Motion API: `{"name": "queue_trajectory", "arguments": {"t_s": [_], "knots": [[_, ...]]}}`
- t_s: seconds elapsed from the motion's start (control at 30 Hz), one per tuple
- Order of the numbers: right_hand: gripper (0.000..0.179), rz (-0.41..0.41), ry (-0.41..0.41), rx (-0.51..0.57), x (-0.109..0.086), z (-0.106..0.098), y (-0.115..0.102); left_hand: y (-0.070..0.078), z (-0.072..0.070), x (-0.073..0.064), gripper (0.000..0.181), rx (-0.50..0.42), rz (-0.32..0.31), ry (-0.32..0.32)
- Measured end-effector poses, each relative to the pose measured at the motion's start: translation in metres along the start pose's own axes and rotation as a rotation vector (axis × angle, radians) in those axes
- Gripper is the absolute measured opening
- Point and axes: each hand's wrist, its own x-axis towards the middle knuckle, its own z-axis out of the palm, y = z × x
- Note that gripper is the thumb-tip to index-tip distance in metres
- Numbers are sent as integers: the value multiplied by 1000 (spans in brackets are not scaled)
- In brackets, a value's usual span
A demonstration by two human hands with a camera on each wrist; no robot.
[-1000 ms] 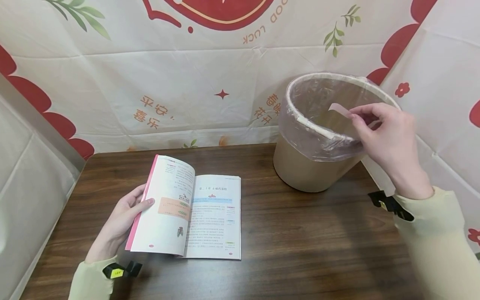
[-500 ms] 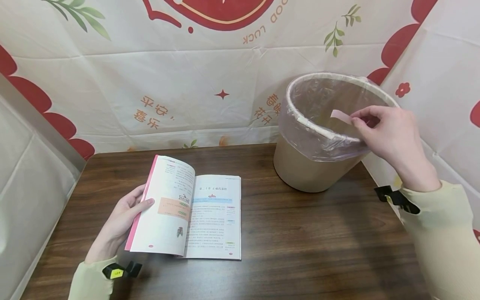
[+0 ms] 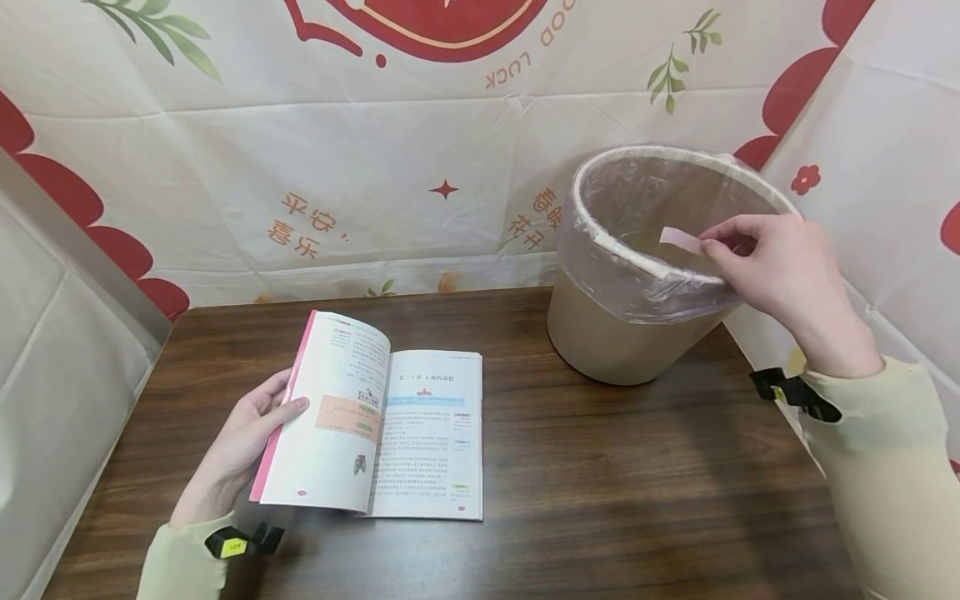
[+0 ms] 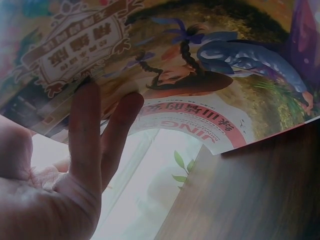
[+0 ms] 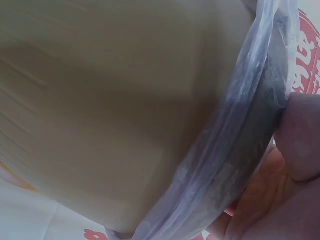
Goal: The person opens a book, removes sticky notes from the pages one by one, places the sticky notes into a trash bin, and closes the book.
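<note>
An open book (image 3: 427, 450) with printed pages lies on the table in the head view. My left hand (image 3: 243, 437) grips its raised left side, thumb on the page and fingers behind the pink-edged cover. From below, the left wrist view shows the illustrated cover (image 4: 215, 55) with two fingers against it. My right hand (image 3: 791, 271) pinches a small pale pink strip (image 3: 679, 240), perhaps paper or tape, over the mouth of a beige trash bin (image 3: 615, 337). In the right wrist view, the bin's wall and its plastic liner (image 5: 200, 170) hide part of this hand (image 5: 275, 200); the strip is not visible there.
The brown wooden table (image 3: 540, 450) extends between the book and the bin. Printed white cloth (image 3: 375, 150) hangs behind it and at the sides. The clear liner folds over the bin's rim (image 3: 588, 217).
My right hand has shifted slightly to the right, and its wrist has moved outward. The strip in its fingers has dropped a little. The left hand and book stay in place.
</note>
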Motion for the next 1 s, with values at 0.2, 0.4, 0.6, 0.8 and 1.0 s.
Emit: {"name": "queue_trajectory", "arguments": {"t_s": [0.2, 0.4, 0.6, 0.8, 1.0], "knots": [[33, 4, -14, -5, 2, 0, 1, 0, 0, 0, 63, 10, -3, 3], [32, 1, -2, -5, 3, 1, 2, 0, 0, 0, 62, 10, -12, 9], [32, -1, 7, -3, 3, 1, 2, 0, 0, 0, 63, 12, -8, 5], [34, 3, 15, 15, 2, 0, 3, 2, 1, 0, 66, 14, -13, 6], [34, 4, 46, 33, 0, -1, 3, 1, 1, 0, 66, 11, -16, 6]]}}
